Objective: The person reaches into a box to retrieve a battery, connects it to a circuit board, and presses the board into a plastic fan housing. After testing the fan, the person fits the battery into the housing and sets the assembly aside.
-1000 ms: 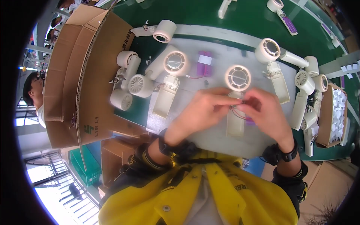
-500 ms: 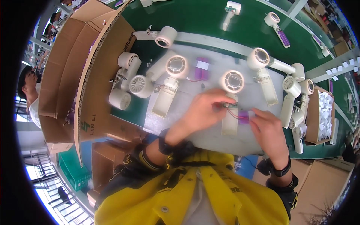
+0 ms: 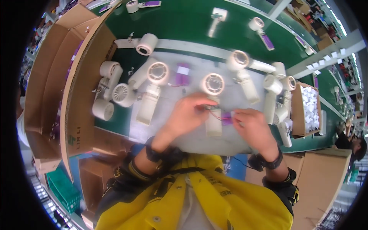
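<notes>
Head: right hand point(image 3: 251, 125) now apart from left hand point(image 3: 188, 115)

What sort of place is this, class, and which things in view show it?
Probably a factory assembly workshop: similar white fan-like units lie about a green bench, with a carton of small white pieces.

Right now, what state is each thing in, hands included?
Left hand: grip closed on small green circuit board.
Right hand: at partly hidden purple block, hold unclear.
Central white round-headed plastic fan: lying, wires over handle.
White-labelled rectangular purple block: lying on pale mat.
Large brown cardboard box: open.
Small brown cardboard box: open, filled with white pieces.
</notes>
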Tool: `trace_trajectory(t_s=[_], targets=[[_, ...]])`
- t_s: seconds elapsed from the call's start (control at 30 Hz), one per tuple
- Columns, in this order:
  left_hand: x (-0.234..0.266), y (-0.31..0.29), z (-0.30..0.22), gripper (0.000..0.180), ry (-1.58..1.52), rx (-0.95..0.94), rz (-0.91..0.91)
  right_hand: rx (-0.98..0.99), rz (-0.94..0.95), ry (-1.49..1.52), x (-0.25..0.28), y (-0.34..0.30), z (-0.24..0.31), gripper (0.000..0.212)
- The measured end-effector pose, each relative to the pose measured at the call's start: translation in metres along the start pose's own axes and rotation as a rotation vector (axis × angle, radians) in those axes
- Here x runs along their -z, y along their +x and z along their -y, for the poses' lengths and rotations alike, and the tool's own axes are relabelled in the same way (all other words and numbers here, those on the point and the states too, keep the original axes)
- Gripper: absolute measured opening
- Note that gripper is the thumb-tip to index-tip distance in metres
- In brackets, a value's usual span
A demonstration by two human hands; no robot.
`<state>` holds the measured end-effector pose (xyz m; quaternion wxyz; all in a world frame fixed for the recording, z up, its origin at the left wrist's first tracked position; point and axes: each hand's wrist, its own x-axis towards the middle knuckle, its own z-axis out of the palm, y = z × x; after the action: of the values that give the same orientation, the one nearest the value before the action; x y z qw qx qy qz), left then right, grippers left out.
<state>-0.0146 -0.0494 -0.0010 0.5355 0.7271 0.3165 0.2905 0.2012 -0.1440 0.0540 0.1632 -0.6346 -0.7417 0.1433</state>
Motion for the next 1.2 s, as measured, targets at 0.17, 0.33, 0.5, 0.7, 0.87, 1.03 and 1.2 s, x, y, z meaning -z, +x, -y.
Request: trace_trajectory(t_s=[0.17, 0.33, 0.5, 0.7, 0.87, 1.03, 1.2], targets=[[0.005, -0.001, 0.000, 0.036, -0.039, 0.000, -0.005, 0.054, -0.032, 0.124, -0.003, -0.003, -0.006, 0.011], [0.006, -0.002, -0.001, 0.037, -0.037, 0.022, -0.001, 0.085, 0.013, 0.060, 0.001, -0.005, -0.004, 0.012], [0.002, 0.000, -0.001, 0.038, 0.009, 0.024, 0.000, 0.111, 0.080, -0.171, -0.002, -0.008, 0.006, 0.017], [-0.001, -0.003, 0.002, 0.038, -0.032, -0.010, -0.030, 0.049, 0.252, -0.145, 0.017, 0.003, -0.001, 0.020], [-0.008, 0.000, 0.001, 0.036, -0.035, -0.044, -0.048, -0.277, 0.118, 0.094, 0.083, 0.033, -0.028, 0.012], [-0.009, 0.003, -0.004, 0.034, -0.059, -0.035, -0.041, -0.281, -0.210, -0.167, 0.099, 0.076, -0.066, 0.024], [-0.013, 0.003, -0.004, 0.034, -0.060, -0.024, -0.070, 0.142, 0.210, 0.093, 0.045, 0.050, -0.007, 0.046]])
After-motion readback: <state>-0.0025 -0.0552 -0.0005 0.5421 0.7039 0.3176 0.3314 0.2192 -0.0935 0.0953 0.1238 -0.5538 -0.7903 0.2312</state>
